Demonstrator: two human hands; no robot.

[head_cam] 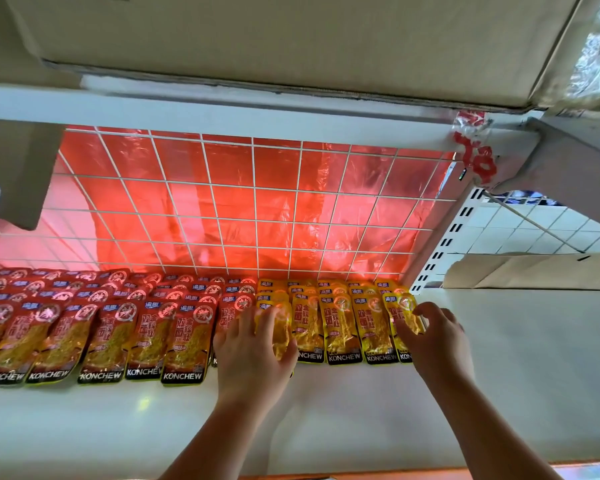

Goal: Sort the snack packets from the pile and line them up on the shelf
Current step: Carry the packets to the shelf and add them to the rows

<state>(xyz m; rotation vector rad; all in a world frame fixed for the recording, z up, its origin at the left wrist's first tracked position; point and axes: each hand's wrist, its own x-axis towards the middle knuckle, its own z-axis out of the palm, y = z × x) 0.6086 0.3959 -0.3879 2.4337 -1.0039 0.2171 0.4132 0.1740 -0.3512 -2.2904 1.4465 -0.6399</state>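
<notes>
A white shelf (361,410) runs across the view. It is backed by a white wire grid (253,209) with crinkled red film (278,168) glowing behind it. A second shelf (187,109) above carries a cardboard box (291,36). At the right stands a slotted white upright (440,244), and beyond it lies flat cardboard (534,271).

Every front packet reads "KONCHEW" in white on a black foot band, with large Chinese characters and a small blue logo above.

The packets lie along the back of the shelf in overlapping rows. Red packets (146,327) fill the left and yellow packets (340,323) the right, all glossy with a yellowish snack showing.

The left hand (253,348) lies flat, fingers spread, where the two colours meet. The right hand (437,337) pinches the last packet (404,308) of the yellow row between thumb and curled fingers.
</notes>
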